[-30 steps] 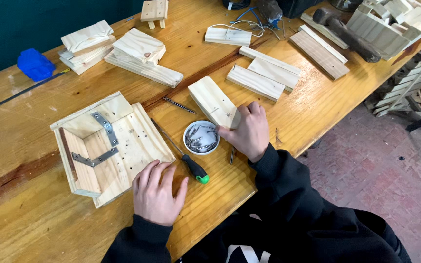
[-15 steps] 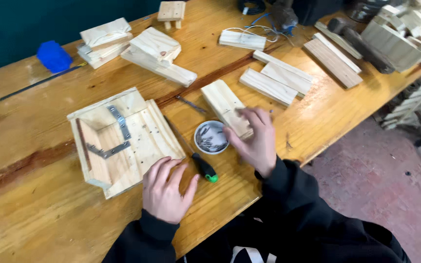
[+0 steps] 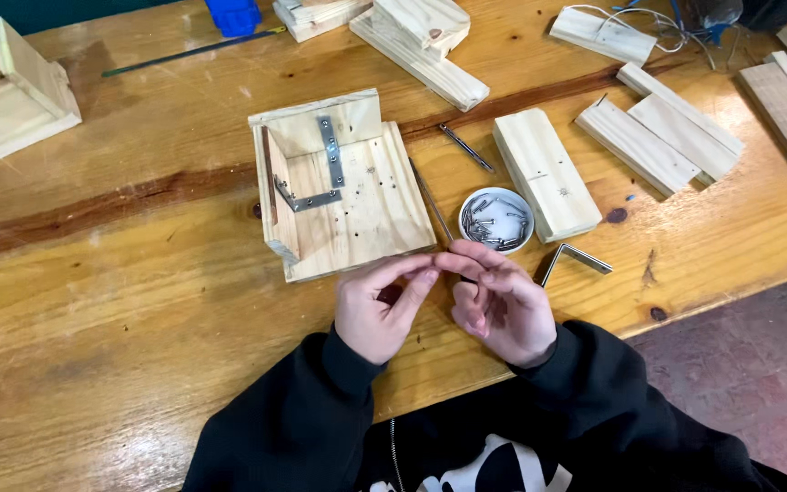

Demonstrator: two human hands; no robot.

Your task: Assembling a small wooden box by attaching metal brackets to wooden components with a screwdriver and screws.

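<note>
My left hand (image 3: 377, 308) and my right hand (image 3: 505, 305) are close together at the near edge of the wooden table (image 3: 138, 301). Their fingertips meet just in front of a wooden assembly (image 3: 357, 214). Whatever is pinched between them is too small to make out. The assembly is a flat board with two upright walls and grey metal brackets (image 3: 328, 157) screwed on. A thin screwdriver shaft (image 3: 432, 202) runs from the board's right side under my right fingers, and its handle is hidden. A round tin of screws (image 3: 495, 220) stands just beyond my right hand.
A loose metal angle bracket (image 3: 576, 258) lies right of my right hand. A pale wood block (image 3: 544, 173) sits behind the tin, with a thin metal rod (image 3: 466, 148) near it. More wood pieces (image 3: 662, 137) lie at the back right. Another wooden box (image 3: 11, 91) is far left.
My right hand left the tin of screws and came toward me. My left hand lifted off the table, and both now meet fingertip to fingertip over the screwdriver's handle. The camera view shifted.
</note>
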